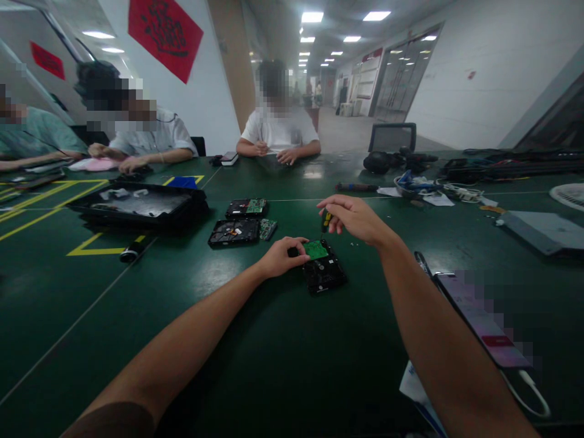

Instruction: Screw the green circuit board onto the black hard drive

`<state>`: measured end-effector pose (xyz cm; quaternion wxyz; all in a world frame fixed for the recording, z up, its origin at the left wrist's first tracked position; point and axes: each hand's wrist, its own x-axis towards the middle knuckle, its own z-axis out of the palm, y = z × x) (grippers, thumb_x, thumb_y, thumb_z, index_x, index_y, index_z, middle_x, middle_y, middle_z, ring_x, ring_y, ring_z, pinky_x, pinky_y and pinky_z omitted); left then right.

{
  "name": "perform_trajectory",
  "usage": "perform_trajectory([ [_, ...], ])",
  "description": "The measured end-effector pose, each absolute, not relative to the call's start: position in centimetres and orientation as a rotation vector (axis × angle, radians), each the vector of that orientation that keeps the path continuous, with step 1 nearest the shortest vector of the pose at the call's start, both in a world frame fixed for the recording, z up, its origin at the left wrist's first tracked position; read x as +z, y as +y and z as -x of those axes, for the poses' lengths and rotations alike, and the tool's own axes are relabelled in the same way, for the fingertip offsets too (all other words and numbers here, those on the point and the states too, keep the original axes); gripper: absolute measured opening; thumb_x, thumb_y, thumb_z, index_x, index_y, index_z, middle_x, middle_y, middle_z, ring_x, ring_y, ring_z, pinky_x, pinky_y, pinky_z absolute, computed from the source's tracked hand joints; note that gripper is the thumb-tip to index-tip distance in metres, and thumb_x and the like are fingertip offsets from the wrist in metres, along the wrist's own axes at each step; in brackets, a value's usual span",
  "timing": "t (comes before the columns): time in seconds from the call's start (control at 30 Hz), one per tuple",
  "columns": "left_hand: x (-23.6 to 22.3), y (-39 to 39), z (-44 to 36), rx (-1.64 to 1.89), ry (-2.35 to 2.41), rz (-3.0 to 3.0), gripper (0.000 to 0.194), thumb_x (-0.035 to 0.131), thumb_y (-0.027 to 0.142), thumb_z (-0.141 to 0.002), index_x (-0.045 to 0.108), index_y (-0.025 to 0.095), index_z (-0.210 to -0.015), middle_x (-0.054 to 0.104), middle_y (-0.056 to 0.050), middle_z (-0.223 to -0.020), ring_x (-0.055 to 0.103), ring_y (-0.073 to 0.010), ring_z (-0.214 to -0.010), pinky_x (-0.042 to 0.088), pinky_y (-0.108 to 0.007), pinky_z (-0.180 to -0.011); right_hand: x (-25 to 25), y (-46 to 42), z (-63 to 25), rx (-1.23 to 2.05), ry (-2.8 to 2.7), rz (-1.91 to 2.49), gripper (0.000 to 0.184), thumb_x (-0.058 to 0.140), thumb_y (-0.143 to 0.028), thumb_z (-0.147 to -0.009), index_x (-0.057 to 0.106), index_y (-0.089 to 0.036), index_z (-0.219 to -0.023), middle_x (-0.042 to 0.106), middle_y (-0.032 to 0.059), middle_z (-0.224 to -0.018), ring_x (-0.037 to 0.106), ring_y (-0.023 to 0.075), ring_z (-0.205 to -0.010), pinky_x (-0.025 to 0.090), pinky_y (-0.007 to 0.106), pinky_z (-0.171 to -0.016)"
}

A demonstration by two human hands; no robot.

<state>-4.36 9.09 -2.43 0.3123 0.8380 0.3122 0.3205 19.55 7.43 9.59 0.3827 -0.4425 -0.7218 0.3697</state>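
Observation:
A black hard drive [325,275] lies on the green table with its green circuit board [316,250] facing up at the far end. My left hand [283,258] grips the drive's left edge, thumb and fingers beside the board. In my right hand [349,220] is a screwdriver [325,221] with a yellow and black handle, held upright with its shaft down at the board's far right corner. Whether the tip sits in a screw is too small to tell. A few tiny light bits, perhaps screws [354,244], lie right of the drive.
Two more hard drives, one farther [247,207] and one nearer [234,232], lie left beside a loose circuit board [268,229]. Black trays [137,204] stand farther left. A phone [483,322] lies beside my right forearm; another screwdriver [356,187] lies beyond. People sit opposite.

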Motion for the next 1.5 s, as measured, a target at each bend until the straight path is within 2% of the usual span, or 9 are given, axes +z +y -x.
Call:
perform_trajectory([
  [0.17, -2.50, 9.09, 4.38, 0.835, 0.838, -2.206, 0.016, 0.074, 0.035, -0.084, 0.070, 0.020, -0.086, 0.069, -0.010, -0.126, 0.060, -0.0289, -0.126, 0.043, -0.046, -0.105, 9.48, 7.52, -19.88, 0.774, -1.866, 1.212, 0.025, 0.058, -0.043, -0.094, 0.071, -0.021, -0.095, 0.066, 0.0029, -0.074, 0.059, 0.0127, -0.059, 0.041, 0.028, -0.051],
  [0.37, -2.62, 9.13, 4.41, 0.847, 0.832, -2.203, 0.017, 0.074, 0.036, -0.084, 0.070, 0.019, -0.085, 0.069, -0.011, -0.126, 0.060, -0.0284, -0.125, 0.042, -0.046, -0.105, 9.41, 7.50, -19.49, 0.905, -1.802, 1.151, 0.025, 0.056, -0.043, -0.094, 0.068, -0.021, -0.096, 0.071, 0.0071, -0.101, 0.063, 0.0122, -0.057, 0.043, 0.029, -0.047],
  [0.5, -2.59, 9.14, 4.44, 0.838, 0.842, -2.202, 0.017, 0.074, 0.036, -0.084, 0.070, 0.020, -0.086, 0.068, -0.011, -0.128, 0.060, -0.0282, -0.125, 0.042, -0.047, -0.106, 9.54, 7.45, -19.44, 0.972, -1.808, 1.111, 0.031, 0.051, -0.045, -0.097, 0.069, -0.022, -0.106, 0.070, 0.0081, -0.107, 0.066, 0.0142, -0.063, 0.048, 0.031, -0.051],
  [0.7, -2.63, 9.20, 4.39, 0.852, 0.815, -2.201, 0.016, 0.074, 0.034, -0.084, 0.069, 0.019, -0.086, 0.070, -0.011, -0.123, 0.060, -0.0283, -0.126, 0.043, -0.047, -0.104, 9.33, 7.69, -19.87, 0.746, -1.865, 1.226, 0.029, 0.057, -0.046, -0.094, 0.070, -0.020, -0.095, 0.068, 0.0038, -0.079, 0.060, 0.0135, -0.063, 0.043, 0.028, -0.054],
  [0.9, -2.53, 9.10, 4.35, 0.847, 0.825, -2.202, 0.016, 0.074, 0.035, -0.084, 0.070, 0.019, -0.086, 0.069, -0.011, -0.126, 0.061, -0.0284, -0.125, 0.043, -0.048, -0.106, 9.13, 7.77, -19.69, 0.790, -1.841, 1.195, 0.031, 0.052, -0.047, -0.097, 0.068, -0.020, -0.096, 0.071, 0.0061, -0.093, 0.058, 0.0108, -0.056, 0.042, 0.029, -0.051],
  [1.07, -2.55, 9.08, 4.39, 0.844, 0.838, -2.196, 0.016, 0.074, 0.035, -0.084, 0.070, 0.020, -0.086, 0.069, -0.011, -0.125, 0.060, -0.0288, -0.126, 0.043, -0.047, -0.105, 8.79, 8.09, -19.86, 0.853, -1.831, 1.182, 0.035, 0.048, -0.047, -0.099, 0.067, -0.021, -0.112, 0.068, 0.0048, -0.078, 0.062, 0.0153, -0.062, 0.048, 0.031, -0.056],
  [1.17, -2.57, 9.11, 4.40, 0.851, 0.827, -2.201, 0.016, 0.074, 0.035, -0.084, 0.069, 0.020, -0.086, 0.070, -0.010, -0.124, 0.060, -0.0286, -0.126, 0.043, -0.047, -0.105, 8.81, 8.09, -19.89, 0.798, -1.861, 1.168, 0.031, 0.051, -0.045, -0.098, 0.068, -0.023, -0.112, 0.069, 0.0047, -0.085, 0.061, 0.0145, -0.064, 0.046, 0.031, -0.057],
  [1.33, -2.47, 9.14, 4.39, 0.846, 0.818, -2.204, 0.017, 0.074, 0.036, -0.084, 0.069, 0.019, -0.086, 0.070, -0.011, -0.123, 0.060, -0.0284, -0.126, 0.043, -0.045, -0.105, 9.09, 7.75, -19.63, 0.704, -1.854, 1.180, 0.023, 0.059, -0.042, -0.093, 0.067, -0.020, -0.091, 0.068, 0.0038, -0.084, 0.060, 0.0135, -0.064, 0.048, 0.031, -0.061],
  [1.5, -2.49, 9.12, 4.33, 0.847, 0.814, -2.197, 0.015, 0.074, 0.034, -0.084, 0.069, 0.019, -0.085, 0.071, -0.010, -0.121, 0.060, -0.0279, -0.126, 0.043, -0.046, -0.105, 9.26, 7.51, -19.38, 0.779, -1.847, 1.155, 0.027, 0.055, -0.046, -0.096, 0.066, -0.022, -0.097, 0.071, 0.0063, -0.102, 0.058, 0.0103, -0.057, 0.045, 0.029, -0.054],
])
